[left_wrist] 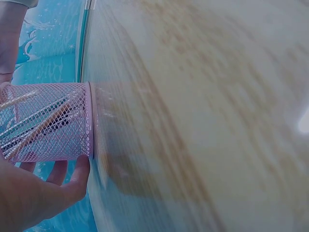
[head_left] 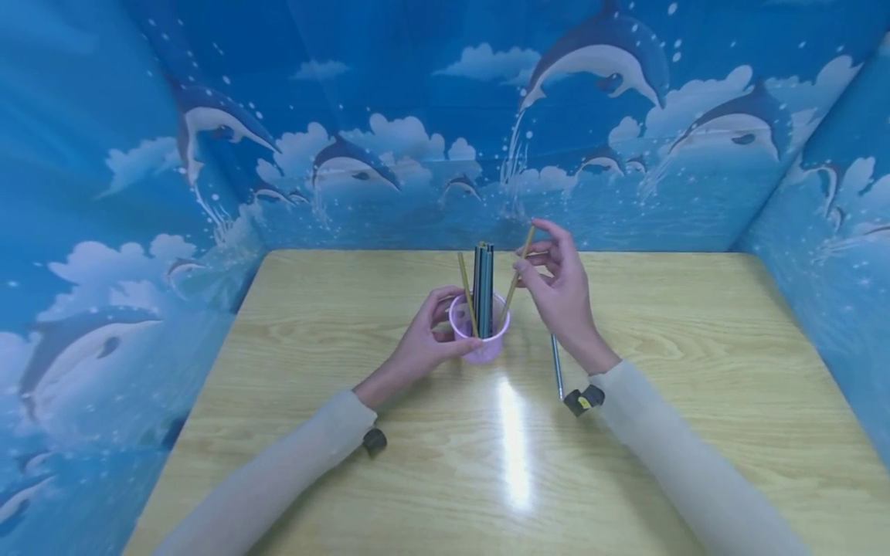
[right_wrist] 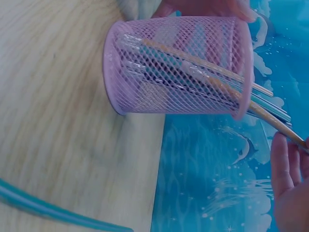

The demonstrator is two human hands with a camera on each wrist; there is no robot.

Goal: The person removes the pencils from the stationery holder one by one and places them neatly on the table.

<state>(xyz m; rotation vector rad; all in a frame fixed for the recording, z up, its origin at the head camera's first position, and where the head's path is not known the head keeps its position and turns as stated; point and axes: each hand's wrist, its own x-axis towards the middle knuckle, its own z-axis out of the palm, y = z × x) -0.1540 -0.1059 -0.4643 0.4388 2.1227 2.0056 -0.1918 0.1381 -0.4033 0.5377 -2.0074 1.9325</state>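
A pink mesh pencil cup stands upright on the table. My left hand holds it from the left, thumb on the near side and fingers round the far side. Between thumb and fingertips my right hand pinches a yellow pencil, tilted, its lower end inside the cup. In the right wrist view that pencil crosses the rim beside several others. A bunch of dark and teal pencils stands in the cup, with another yellow pencil leaning left. The left wrist view shows the cup's mesh wall.
One teal pencil lies on the wooden table, below my right wrist and right of the cup. Behind the table's far edge hangs a blue dolphin-print backdrop, which also rises at both sides.
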